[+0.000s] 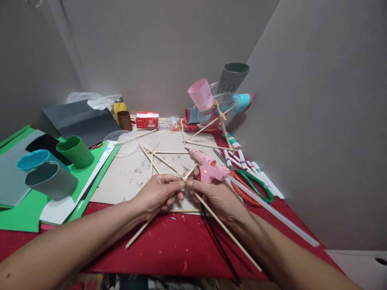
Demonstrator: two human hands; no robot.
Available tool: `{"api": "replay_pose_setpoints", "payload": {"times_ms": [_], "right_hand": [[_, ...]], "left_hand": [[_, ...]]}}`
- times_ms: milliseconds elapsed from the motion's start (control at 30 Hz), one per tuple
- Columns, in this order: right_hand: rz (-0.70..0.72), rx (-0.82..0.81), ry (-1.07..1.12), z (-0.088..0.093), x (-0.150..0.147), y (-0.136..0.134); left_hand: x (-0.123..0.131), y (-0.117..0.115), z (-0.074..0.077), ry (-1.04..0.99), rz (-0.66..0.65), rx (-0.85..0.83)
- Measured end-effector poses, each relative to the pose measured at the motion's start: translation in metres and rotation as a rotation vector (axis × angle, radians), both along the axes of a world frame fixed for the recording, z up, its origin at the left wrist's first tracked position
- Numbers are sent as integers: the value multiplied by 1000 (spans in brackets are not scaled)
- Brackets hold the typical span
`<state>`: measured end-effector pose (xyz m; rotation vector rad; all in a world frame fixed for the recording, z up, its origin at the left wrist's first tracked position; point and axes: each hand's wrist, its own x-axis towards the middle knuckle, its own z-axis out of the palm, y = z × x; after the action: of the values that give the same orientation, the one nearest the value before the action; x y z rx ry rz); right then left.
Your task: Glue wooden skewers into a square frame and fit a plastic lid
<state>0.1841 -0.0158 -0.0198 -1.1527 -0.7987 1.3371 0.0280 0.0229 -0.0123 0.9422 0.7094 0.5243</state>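
Both hands meet at frame centre: my left hand [157, 193] and right hand [216, 195] pinch the sticks [163, 161] where they cross, just above the worktop [181, 241]. I judge this a joint-holding step. Next calls for a steady pinch, with the glue gun [208, 167] lying just behind.

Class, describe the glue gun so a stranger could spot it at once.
On the red table lies a beige board. At its right edge, just beyond the right hand, is the glue gun. It alone is pink and pistol-shaped, left of the scissors.
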Motion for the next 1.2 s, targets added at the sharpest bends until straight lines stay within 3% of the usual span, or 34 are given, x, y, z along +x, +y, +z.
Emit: {"api": "replay_pose_setpoints", "payload": {"times_ms": [267,567,867,1200], "right_hand": [[80,80,-66,-4,-2,-2],[43,52,-82,8,-7,-4],[3,-6,-37,3,-4,2],[141,-7,-49,2,-4,-5]], "left_hand": [[2,0,-3,67,42,56],[4,-3,-5,77,89,98],[4,-4,-7,92,106,90],[4,-5,-4,130,164,72]]}}
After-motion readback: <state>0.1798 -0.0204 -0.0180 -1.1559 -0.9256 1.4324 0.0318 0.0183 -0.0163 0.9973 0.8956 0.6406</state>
